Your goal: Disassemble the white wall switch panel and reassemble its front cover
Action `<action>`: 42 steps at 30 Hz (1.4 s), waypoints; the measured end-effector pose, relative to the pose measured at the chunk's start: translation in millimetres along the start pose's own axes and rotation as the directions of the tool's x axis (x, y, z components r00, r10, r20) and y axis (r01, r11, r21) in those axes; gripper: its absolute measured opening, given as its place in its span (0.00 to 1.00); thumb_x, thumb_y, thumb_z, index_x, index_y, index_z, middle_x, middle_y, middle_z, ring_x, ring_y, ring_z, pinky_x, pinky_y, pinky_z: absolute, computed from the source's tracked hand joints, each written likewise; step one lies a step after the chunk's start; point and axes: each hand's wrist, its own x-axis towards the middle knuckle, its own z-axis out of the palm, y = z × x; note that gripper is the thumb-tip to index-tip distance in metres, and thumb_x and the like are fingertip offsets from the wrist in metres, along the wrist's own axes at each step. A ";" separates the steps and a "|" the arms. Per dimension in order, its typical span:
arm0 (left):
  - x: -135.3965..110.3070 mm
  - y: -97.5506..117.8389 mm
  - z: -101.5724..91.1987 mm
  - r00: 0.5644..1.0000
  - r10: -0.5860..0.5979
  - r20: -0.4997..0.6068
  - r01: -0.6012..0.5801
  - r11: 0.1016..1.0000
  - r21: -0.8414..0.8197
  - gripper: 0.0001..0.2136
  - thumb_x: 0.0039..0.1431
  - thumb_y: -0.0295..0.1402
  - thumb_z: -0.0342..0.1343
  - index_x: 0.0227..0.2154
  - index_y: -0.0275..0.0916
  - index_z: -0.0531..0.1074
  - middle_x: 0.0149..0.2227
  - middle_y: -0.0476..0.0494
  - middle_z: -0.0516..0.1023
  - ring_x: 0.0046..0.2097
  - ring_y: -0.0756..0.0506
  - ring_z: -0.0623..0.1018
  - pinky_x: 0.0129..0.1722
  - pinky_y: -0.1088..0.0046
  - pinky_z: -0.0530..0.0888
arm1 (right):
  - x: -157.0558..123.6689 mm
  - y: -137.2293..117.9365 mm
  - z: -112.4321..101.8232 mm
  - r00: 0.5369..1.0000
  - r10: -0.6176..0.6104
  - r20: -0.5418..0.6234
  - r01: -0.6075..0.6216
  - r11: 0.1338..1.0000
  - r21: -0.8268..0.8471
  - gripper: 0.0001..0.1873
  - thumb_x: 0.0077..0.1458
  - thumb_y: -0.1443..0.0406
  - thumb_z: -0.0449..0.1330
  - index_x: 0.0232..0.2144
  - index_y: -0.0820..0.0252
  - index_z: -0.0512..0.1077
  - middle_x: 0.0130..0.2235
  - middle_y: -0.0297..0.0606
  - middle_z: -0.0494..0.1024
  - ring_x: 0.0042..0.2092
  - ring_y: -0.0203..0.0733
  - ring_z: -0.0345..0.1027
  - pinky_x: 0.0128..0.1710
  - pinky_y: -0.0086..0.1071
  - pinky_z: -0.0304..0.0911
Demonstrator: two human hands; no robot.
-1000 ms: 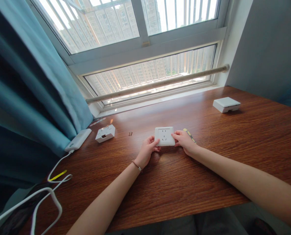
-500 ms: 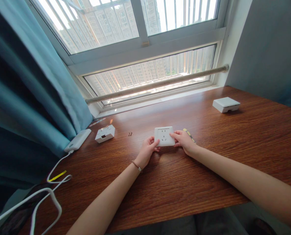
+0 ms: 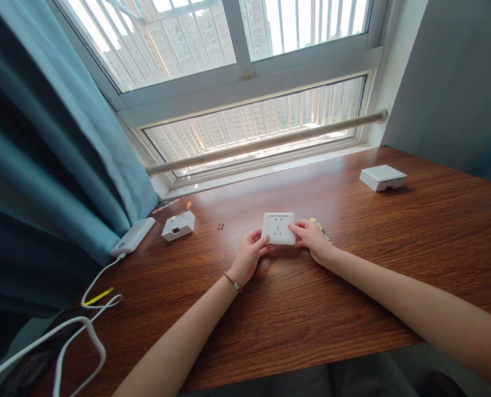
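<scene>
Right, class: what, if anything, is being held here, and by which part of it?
A white socket plate, by its sides: the left hand pinches near the lower-left corner, the right hand the right edge.

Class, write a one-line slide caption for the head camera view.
Left hand and right hand hold a white socket plate over a wood-grain table, two small screws lying nearby.

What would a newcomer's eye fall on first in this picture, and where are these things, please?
A newcomer would probably notice first the flat white plastic socket panel, near the middle of the view, held between the bare left hand and bare right hand at the brown wood-grain table. Next would come the large bright glass window beyond the table, and the long blue fabric curtain along the left side.
</scene>
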 end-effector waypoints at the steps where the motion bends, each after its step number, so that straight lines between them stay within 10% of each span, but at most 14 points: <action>1: 0.3 -0.4 -0.3 1.000 0.000 -0.007 0.000 1.000 -0.030 0.17 0.44 0.31 0.63 0.39 0.33 0.70 0.40 0.39 0.75 0.36 0.48 0.76 0.32 0.76 0.74 | -0.8 -0.8 0.1 1.000 -0.002 0.014 0.002 1.000 -0.001 0.06 0.51 0.66 0.58 0.25 0.63 0.66 0.22 0.31 0.70 0.21 0.28 0.63 0.16 0.19 0.60; 11: 14.6 19.5 -21.3 0.964 0.079 -0.256 -0.115 0.985 -0.129 0.10 0.45 0.24 0.59 0.34 0.32 0.72 0.37 0.39 0.77 0.33 0.50 0.76 0.33 0.75 0.73 | -1.1 -1.5 -0.5 0.995 0.013 0.101 -0.008 0.999 -0.049 0.10 0.52 0.61 0.58 0.28 0.64 0.69 0.31 0.39 0.75 0.20 0.27 0.64 0.15 0.18 0.60; 22: 53.6 47.7 -137.7 0.674 0.241 -0.699 -0.307 0.951 0.032 0.06 0.48 0.19 0.54 0.29 0.33 0.70 0.28 0.45 0.75 0.30 0.51 0.75 0.32 0.75 0.73 | 4.9 6.9 0.8 0.992 0.004 0.123 0.009 0.995 -0.100 0.10 0.53 0.62 0.58 0.27 0.65 0.69 0.26 0.37 0.75 0.19 0.27 0.64 0.13 0.18 0.59; 42: 78.7 37.1 -195.5 0.500 0.267 -0.824 -0.259 0.954 0.152 0.08 0.45 0.16 0.55 0.24 0.32 0.64 0.25 0.48 0.70 0.27 0.52 0.74 0.31 0.74 0.75 | 5.1 8.3 0.6 0.990 0.002 0.143 0.020 0.988 -0.150 0.09 0.56 0.64 0.54 0.28 0.65 0.68 0.26 0.35 0.73 0.19 0.26 0.63 0.14 0.19 0.59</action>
